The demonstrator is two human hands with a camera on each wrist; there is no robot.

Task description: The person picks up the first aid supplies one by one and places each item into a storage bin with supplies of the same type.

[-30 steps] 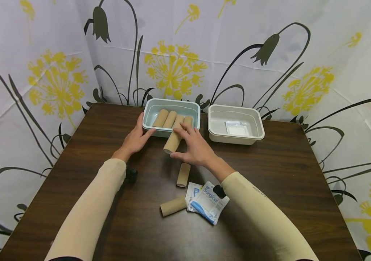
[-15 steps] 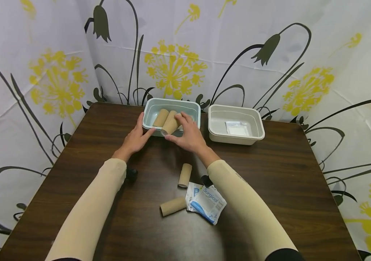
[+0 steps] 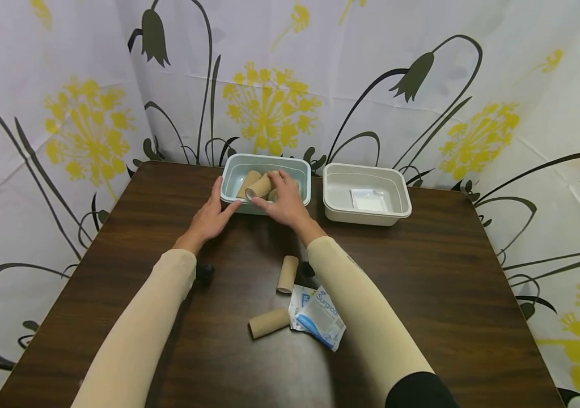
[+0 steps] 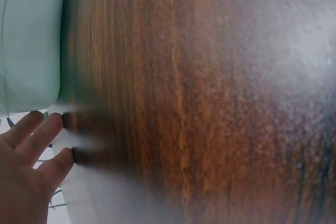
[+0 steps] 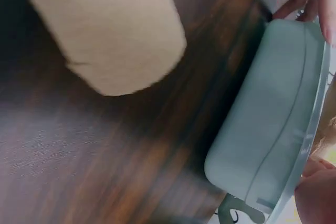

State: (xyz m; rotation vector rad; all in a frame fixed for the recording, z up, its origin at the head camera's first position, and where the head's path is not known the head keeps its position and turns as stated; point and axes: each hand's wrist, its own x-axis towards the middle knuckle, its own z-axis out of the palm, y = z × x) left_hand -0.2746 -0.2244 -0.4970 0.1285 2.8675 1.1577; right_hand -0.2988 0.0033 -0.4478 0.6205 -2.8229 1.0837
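In the head view, my right hand (image 3: 287, 205) holds a cardboard tube (image 3: 260, 186) between thumb and fingers, tilted over the light blue bin (image 3: 269, 161). More cardboard tubes lie in that bin, partly hidden by the held tube and the hand. At the bin's left end is my left hand (image 3: 210, 218), its fingers straight along the side and its thumb by the front rim. The left wrist view shows left fingertips (image 4: 55, 124) close to the bin's corner. A loose cardboard tube (image 5: 115, 35) looms large in the right wrist view, with the bin's wall beyond.
A cream bin (image 3: 334, 212) with a white packet (image 3: 368, 199) inside stands right of the blue one. Nearer on the dark wooden table (image 3: 453, 283) lie two cardboard tubes, one upright-pointing (image 3: 287, 274) and one slanted (image 3: 269, 323), beside packets marked "Surgical" (image 3: 322, 320).
My right hand has carried the cardboard tube from the bin's front edge up and leftward, over the tubes inside. The left hand has stayed at the bin's left end.
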